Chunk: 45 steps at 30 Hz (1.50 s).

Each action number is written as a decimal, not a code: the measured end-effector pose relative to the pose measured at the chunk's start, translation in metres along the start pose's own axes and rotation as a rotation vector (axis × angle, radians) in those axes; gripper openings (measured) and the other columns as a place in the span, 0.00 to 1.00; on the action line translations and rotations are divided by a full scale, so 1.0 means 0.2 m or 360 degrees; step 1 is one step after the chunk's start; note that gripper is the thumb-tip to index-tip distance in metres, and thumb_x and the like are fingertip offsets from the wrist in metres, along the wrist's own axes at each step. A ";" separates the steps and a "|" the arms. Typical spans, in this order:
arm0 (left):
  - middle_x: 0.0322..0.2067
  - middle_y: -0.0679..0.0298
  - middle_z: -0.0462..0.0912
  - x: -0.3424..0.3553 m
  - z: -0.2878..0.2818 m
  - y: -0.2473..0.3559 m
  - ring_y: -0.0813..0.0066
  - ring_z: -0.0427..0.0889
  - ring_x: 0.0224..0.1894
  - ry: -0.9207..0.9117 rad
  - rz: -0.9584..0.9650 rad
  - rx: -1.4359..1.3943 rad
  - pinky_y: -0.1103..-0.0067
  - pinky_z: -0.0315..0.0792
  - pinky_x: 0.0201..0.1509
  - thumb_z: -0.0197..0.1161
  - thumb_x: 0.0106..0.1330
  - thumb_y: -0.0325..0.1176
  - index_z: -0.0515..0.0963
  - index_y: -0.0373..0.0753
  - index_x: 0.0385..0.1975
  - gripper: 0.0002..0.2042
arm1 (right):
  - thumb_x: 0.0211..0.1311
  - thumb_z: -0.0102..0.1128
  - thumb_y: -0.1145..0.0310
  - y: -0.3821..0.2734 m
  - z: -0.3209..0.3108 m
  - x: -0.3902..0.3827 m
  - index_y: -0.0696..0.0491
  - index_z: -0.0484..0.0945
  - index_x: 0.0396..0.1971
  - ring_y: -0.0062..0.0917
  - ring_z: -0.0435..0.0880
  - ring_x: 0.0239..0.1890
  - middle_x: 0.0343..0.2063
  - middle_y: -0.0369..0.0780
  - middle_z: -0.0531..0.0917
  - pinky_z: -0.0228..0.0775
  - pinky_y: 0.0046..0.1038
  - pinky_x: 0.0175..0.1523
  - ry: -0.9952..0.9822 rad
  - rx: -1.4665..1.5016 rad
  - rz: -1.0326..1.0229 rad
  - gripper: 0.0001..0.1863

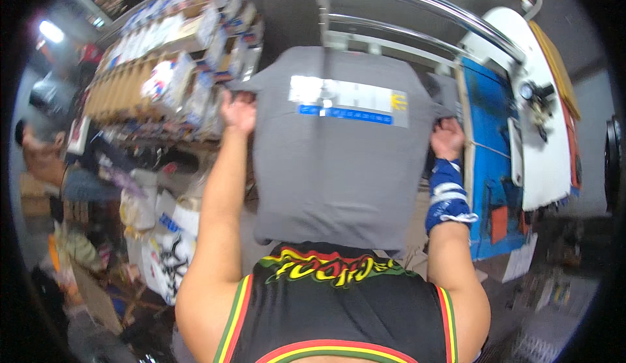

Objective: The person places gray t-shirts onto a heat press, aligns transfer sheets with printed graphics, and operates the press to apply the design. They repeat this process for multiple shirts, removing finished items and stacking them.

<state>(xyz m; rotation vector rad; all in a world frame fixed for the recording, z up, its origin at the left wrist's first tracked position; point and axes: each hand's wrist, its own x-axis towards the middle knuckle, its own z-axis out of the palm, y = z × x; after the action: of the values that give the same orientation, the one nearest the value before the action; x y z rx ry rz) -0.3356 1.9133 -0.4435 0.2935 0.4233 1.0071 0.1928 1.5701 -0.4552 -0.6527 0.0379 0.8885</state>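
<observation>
A grey T-shirt (339, 187) lies spread out flat in front of me, its hem toward my body. Across its upper part is a white and silvery printed panel (352, 92) with a blue band (345, 114) below and a small yellow mark at its right end. My left hand (240, 112) is palm up at the left sleeve, fingers curled at the cloth. At the right sleeve, my right hand (448, 140) also turns palm up, its fingers closed at the sleeve edge and partly hidden. Blue and white cloth (447, 197) wraps my right wrist.
Chrome rails (417, 4) run behind the shirt. To the right stand a blue panel (489, 154) and a white board (544, 115) with a gauge (531, 90). Stacked cardboard boxes (124, 96) fill the left, with another person (45, 151) beyond. Bags and papers (160, 232) clutter the lower left.
</observation>
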 end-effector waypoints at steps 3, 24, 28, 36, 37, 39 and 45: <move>0.52 0.55 0.79 -0.05 0.02 0.02 0.56 0.74 0.57 0.0049 -0.0086 0.0057 0.62 0.60 0.69 0.60 0.65 0.63 0.75 0.37 0.53 0.32 | 0.67 0.55 0.60 0.03 0.08 -0.09 0.50 0.69 0.62 0.42 0.59 0.71 0.67 0.38 0.69 0.47 0.52 0.74 0.0353 -0.0417 -0.0134 0.25; 0.38 0.53 0.88 -2.46 -1.80 -0.68 0.55 0.87 0.33 0.0279 -0.1204 0.2830 0.66 0.79 0.34 0.58 0.64 0.35 0.84 0.33 0.45 0.15 | 0.68 0.38 0.29 -1.10 0.12 -1.52 0.62 0.84 0.45 0.59 0.79 0.52 0.45 0.62 0.82 0.69 0.53 0.58 0.1529 -0.3498 -0.1085 0.45; 0.38 0.49 0.87 -2.69 -1.94 -0.68 0.51 0.87 0.36 0.0064 -0.1207 0.3051 0.64 0.80 0.38 0.55 0.65 0.35 0.84 0.33 0.43 0.15 | 0.68 0.42 0.32 -0.85 0.24 -1.64 0.63 0.85 0.40 0.58 0.81 0.49 0.40 0.60 0.84 0.72 0.50 0.55 0.1427 -0.3504 -0.1195 0.42; 0.29 0.54 0.85 -2.50 -1.77 -0.69 0.63 0.83 0.26 0.0826 -0.1315 0.2205 0.69 0.75 0.28 0.63 0.62 0.39 0.85 0.35 0.37 0.13 | 0.66 0.61 0.57 -0.24 0.45 -1.88 0.61 0.78 0.47 0.55 0.75 0.54 0.46 0.57 0.81 0.65 0.52 0.58 0.0497 -0.3451 -0.1602 0.21; 0.29 0.55 0.85 -2.48 -1.70 -0.68 0.65 0.82 0.24 0.0757 -0.1177 0.2257 0.70 0.74 0.26 0.62 0.63 0.40 0.85 0.36 0.36 0.13 | 0.64 0.64 0.55 -0.19 0.48 -1.92 0.59 0.76 0.51 0.54 0.73 0.57 0.51 0.57 0.79 0.65 0.53 0.58 0.0475 -0.3419 -0.1534 0.25; 0.32 0.58 0.85 -2.46 -1.56 -0.68 0.68 0.82 0.28 0.0722 -0.1078 0.2207 0.72 0.74 0.27 0.61 0.64 0.39 0.82 0.37 0.41 0.13 | 0.56 0.71 0.51 -0.10 0.54 -1.98 0.55 0.70 0.60 0.53 0.69 0.62 0.58 0.56 0.73 0.64 0.54 0.59 0.0552 -0.3235 -0.2167 0.36; 0.22 0.57 0.83 -2.57 -1.40 -0.67 0.68 0.80 0.19 0.0793 -0.0961 0.2390 0.73 0.72 0.23 0.60 0.63 0.42 0.84 0.35 0.36 0.15 | 0.37 0.83 0.48 0.05 0.74 -1.90 0.49 0.48 0.75 0.65 0.46 0.73 0.71 0.63 0.49 0.50 0.58 0.73 -0.0158 -0.2702 -0.2264 0.66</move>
<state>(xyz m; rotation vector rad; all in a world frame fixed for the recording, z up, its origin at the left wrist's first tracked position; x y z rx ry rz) -0.6046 1.4152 -0.6418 1.1697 1.5927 -0.0286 -0.0935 1.3861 -0.2287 -1.8010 -1.2419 -0.6952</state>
